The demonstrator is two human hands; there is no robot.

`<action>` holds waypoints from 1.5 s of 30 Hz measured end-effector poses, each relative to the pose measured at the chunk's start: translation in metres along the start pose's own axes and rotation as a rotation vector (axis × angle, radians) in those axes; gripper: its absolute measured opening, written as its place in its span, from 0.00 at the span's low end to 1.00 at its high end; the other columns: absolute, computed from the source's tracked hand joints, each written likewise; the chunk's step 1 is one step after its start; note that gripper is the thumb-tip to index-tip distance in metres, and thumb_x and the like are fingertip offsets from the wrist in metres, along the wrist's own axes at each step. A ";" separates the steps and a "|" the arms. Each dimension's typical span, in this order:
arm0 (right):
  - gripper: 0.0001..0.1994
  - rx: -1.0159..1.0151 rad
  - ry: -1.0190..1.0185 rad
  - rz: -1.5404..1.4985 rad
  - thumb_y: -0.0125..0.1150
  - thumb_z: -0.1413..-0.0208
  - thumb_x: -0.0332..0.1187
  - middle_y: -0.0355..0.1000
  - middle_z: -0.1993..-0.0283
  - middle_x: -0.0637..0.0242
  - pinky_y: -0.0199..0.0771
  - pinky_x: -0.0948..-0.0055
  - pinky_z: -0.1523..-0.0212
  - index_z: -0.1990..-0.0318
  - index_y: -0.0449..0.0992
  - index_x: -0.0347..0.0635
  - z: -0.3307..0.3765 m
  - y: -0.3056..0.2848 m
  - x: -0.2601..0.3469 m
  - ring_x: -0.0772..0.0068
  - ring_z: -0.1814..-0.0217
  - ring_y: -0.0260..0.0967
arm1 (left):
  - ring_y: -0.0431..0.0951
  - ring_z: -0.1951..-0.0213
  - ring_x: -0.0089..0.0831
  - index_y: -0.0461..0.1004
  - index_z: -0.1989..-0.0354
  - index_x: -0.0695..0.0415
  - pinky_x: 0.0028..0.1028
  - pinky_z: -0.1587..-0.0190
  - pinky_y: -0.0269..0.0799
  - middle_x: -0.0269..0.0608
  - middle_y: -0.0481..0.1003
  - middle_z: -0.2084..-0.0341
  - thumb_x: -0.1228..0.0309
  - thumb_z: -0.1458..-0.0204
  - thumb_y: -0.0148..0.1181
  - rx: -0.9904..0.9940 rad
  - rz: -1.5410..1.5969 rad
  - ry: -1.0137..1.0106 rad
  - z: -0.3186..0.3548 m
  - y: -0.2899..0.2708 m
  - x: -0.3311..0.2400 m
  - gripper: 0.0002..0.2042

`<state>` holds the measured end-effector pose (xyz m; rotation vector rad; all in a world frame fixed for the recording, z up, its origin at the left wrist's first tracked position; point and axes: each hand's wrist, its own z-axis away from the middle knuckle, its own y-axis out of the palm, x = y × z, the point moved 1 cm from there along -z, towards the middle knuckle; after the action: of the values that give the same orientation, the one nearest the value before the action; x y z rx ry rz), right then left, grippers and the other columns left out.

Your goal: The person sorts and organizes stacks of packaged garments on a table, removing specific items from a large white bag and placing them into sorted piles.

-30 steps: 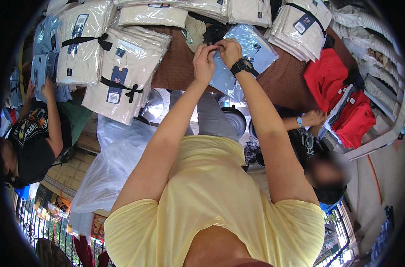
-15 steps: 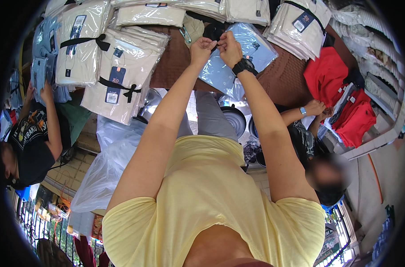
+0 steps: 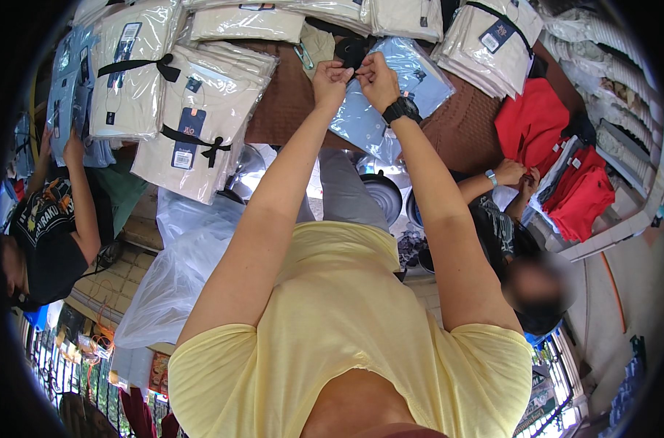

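Observation:
At the far middle of the table my left hand (image 3: pixel 331 86) and my right hand (image 3: pixel 378 82) come together, each with its fingers closed in a pinch. What they pinch is too small to make out. Just beyond the fingertips lies a dark, bunched black thing (image 3: pixel 351 51) whose kind I cannot tell. Partly beneath my right hand is a light blue folded garment in a clear plastic bag (image 3: pixel 424 87). A black watch (image 3: pixel 401 109) is on my right wrist.
Cream garments in clear bags, tied with black ribbon, are stacked at left (image 3: pixel 200 102) and far right (image 3: pixel 488 44). A brown cloth (image 3: pixel 281 109) covers the table. Co-workers handle blue garments (image 3: pixel 70 95) at left and red garments (image 3: pixel 529 120) at right. Clear plastic (image 3: pixel 175 270) hangs below.
My hands stay pinched together in almost the same place. The left co-worker's blue garment has been raised and spread, and the right co-worker's hands have shifted slightly on the red cloth.

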<state>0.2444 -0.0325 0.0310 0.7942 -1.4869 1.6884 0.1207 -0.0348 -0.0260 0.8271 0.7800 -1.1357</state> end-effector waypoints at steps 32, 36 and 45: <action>0.07 -0.073 -0.398 0.263 0.62 0.61 0.19 0.66 0.64 0.56 0.69 0.59 0.59 0.72 0.72 0.34 0.012 0.007 0.002 0.50 0.60 0.65 | 0.64 0.73 0.18 0.73 0.71 0.56 0.19 0.66 0.60 0.25 0.69 0.75 0.74 0.45 0.54 0.451 -0.300 -0.230 -0.015 -0.017 -0.021 0.04; 0.07 -0.093 -0.300 0.251 0.61 0.61 0.19 0.65 0.61 0.54 0.70 0.59 0.57 0.72 0.72 0.33 0.015 0.008 0.015 0.50 0.57 0.65 | 0.64 0.72 0.17 0.73 0.71 0.56 0.19 0.67 0.60 0.25 0.69 0.75 0.76 0.47 0.54 0.520 -0.345 -0.332 -0.023 -0.020 -0.022 0.03; 0.08 -0.068 -0.342 0.269 0.60 0.63 0.19 0.64 0.59 0.54 0.69 0.57 0.58 0.71 0.71 0.30 0.016 0.009 0.009 0.49 0.57 0.63 | 0.70 0.69 0.19 0.75 0.65 0.59 0.22 0.63 0.66 0.28 0.74 0.71 0.77 0.48 0.57 0.585 -0.411 -0.175 -0.033 -0.024 -0.008 0.03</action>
<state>0.2318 -0.0478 0.0355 0.9119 -1.9489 1.7449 0.0923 -0.0076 -0.0384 1.0554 0.4792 -1.8275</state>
